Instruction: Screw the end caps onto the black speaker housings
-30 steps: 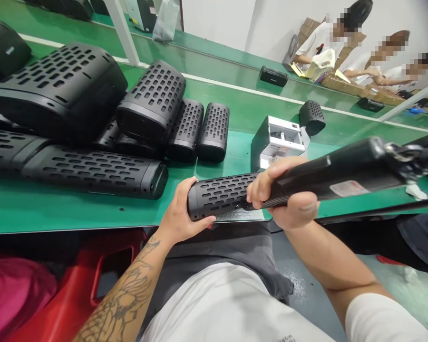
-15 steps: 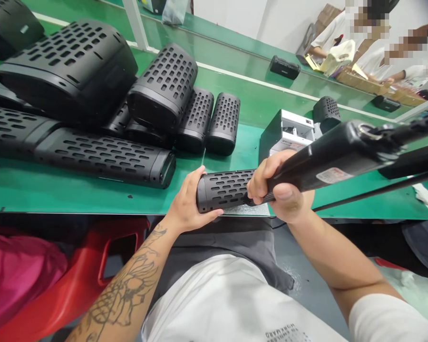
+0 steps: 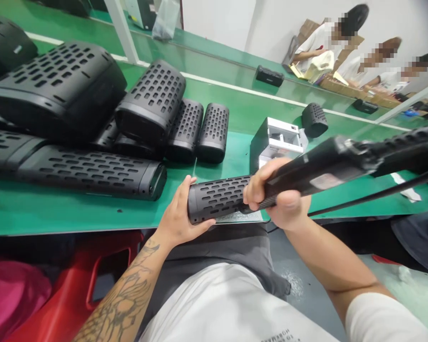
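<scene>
A black perforated housing lies at the front edge of the green bench. My left hand is wrapped round its left end, thumb along the near side and fingers behind. In my right hand I grip a black electric screwdriver, its body slanting up to the right. The screwdriver's working end points at the housing's right end, which my right fingers hide, so contact between the two cannot be made out.
Several perforated black housings are piled at the left, with two smaller ones upright beside them. A white-and-black boxy machine stands behind my right hand. A dark cord or rod crosses the right side. People sit at the far bench.
The camera view has shifted, so the bench and housings appear lower and further left. Both hands keep the same grips on the housing and the screwdriver.
</scene>
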{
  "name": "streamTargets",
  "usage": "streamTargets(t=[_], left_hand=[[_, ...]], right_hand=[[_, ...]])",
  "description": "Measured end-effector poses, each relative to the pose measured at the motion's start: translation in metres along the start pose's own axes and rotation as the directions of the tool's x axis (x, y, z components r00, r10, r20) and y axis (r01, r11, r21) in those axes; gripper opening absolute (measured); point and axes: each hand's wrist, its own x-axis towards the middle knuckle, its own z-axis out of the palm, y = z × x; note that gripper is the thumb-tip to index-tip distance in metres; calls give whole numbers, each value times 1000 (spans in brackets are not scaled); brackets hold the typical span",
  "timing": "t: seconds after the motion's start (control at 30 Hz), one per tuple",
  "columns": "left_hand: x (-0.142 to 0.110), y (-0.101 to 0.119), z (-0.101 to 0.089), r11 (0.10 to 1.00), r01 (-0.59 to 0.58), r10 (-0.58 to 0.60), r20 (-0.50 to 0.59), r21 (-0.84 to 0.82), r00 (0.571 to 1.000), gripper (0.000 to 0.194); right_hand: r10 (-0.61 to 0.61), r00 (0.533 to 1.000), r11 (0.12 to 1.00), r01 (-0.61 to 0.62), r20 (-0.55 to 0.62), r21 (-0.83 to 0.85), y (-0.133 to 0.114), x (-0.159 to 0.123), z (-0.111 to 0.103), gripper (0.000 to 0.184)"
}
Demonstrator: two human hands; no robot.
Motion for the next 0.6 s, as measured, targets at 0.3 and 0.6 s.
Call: streamTargets(t=[0.3, 0.6], left_hand=[[5, 3, -4, 1000, -8, 10, 90, -22, 996, 144], [6, 1, -5, 999, 10, -6, 92, -41, 996, 136]], right_hand=[[-436, 794, 827, 169, -423, -536, 15, 62, -121, 59], [-336, 822, 877, 95, -460, -471, 25, 45, -129, 59]])
